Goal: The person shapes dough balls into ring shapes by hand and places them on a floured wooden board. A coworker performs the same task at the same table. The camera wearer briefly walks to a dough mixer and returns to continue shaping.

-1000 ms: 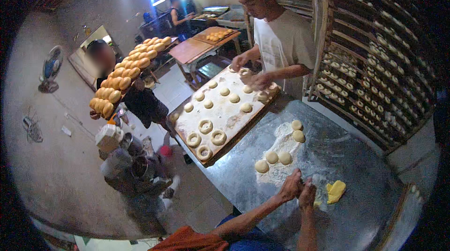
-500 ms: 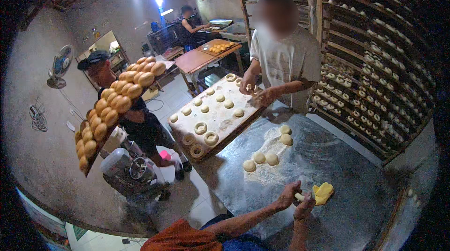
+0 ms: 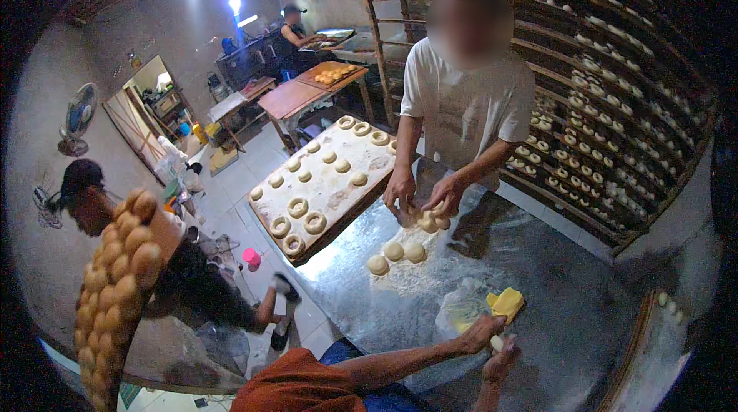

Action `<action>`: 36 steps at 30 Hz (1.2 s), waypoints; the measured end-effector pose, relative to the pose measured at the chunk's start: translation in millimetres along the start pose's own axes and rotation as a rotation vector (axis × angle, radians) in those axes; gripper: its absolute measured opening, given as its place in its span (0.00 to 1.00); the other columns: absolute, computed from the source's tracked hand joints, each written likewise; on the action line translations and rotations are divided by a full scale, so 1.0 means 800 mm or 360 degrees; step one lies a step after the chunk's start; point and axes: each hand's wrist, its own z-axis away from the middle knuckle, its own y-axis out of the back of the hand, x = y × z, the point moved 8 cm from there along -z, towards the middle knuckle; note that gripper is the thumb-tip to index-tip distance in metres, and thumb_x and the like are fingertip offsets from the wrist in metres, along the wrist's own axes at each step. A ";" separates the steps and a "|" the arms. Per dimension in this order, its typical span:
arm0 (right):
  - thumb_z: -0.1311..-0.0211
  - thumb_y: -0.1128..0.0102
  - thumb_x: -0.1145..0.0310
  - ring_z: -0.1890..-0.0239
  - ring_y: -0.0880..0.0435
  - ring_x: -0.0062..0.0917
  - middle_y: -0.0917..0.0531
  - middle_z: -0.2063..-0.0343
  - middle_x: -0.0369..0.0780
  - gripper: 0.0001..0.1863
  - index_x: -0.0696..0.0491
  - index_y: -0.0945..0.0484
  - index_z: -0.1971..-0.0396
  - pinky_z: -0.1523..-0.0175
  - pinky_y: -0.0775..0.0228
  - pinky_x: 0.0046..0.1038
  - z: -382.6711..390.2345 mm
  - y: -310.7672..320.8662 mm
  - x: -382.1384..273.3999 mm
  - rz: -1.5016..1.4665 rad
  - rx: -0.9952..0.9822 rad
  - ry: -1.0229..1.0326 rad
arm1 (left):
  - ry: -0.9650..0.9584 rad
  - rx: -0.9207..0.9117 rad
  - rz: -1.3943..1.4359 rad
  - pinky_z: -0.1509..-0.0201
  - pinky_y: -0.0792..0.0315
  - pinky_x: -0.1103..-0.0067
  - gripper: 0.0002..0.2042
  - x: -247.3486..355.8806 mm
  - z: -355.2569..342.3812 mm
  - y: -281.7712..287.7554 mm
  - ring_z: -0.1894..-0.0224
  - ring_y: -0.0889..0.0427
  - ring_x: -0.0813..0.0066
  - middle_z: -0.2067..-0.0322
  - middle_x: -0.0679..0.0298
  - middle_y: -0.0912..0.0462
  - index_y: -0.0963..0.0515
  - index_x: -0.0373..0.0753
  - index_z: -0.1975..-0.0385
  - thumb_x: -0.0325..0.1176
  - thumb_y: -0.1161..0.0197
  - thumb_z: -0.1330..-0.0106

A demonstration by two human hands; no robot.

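My left hand (image 3: pixel 480 334) and my right hand (image 3: pixel 501 363) are close together over the near part of the metal tabletop (image 3: pixel 569 297). Between them shows a pale rounded end (image 3: pixel 496 343), which looks like the handle of a spatula; both hands are closed around it. Just past my left fingers is a thick lump of soft yellow spread (image 3: pixel 506 305), which hides any blade. Beside it, a whitish, partly see-through patch (image 3: pixel 464 307) with yellow streaks lies on the metal. Farther off, dough balls (image 3: pixel 395 251) rest on scattered flour.
Across the table a person (image 3: pixel 469 97) handles dough balls. A floured board (image 3: pixel 319 197) with dough balls and rings is at left. Another person (image 3: pixel 196 281) carries a tray of browned buns (image 3: pixel 115 289). Racks of dough (image 3: pixel 600 104) stand at right.
My view has shifted. My hands have moved nearer and turned. The whitish patch has come into sight. The person opposite now reaches to the dough balls; the bun carrier has come nearer on the left.
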 end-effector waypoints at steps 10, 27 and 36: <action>0.35 0.60 0.41 0.65 0.30 0.35 0.29 0.68 0.47 0.32 0.61 0.29 0.68 0.63 0.38 0.38 0.011 -0.023 -0.011 0.1174 -0.0437 0.0460 | -0.0276 0.0245 0.0020 0.64 0.28 0.68 0.20 0.010 0.024 0.057 0.67 0.22 0.55 0.67 0.50 0.23 0.28 0.29 0.60 0.45 0.56 0.30; 0.32 0.64 0.45 0.80 0.27 0.40 0.21 0.81 0.49 0.32 0.61 0.25 0.75 0.72 0.38 0.40 0.375 -0.723 -0.008 0.0770 -0.2122 0.0758 | -0.0180 0.1750 -0.0217 0.72 0.32 0.72 0.14 -0.030 0.378 0.655 0.77 0.26 0.59 0.77 0.56 0.27 0.29 0.34 0.75 0.39 0.51 0.35; 0.52 0.30 0.60 0.74 0.24 0.24 0.21 0.77 0.40 0.17 0.59 0.24 0.73 0.68 0.31 0.28 0.416 -0.957 0.087 0.0745 -0.2333 0.0469 | -0.0039 0.2137 -0.0747 0.69 0.34 0.61 0.19 0.025 0.467 0.903 0.76 0.28 0.45 0.80 0.46 0.29 0.30 0.31 0.73 0.41 0.60 0.32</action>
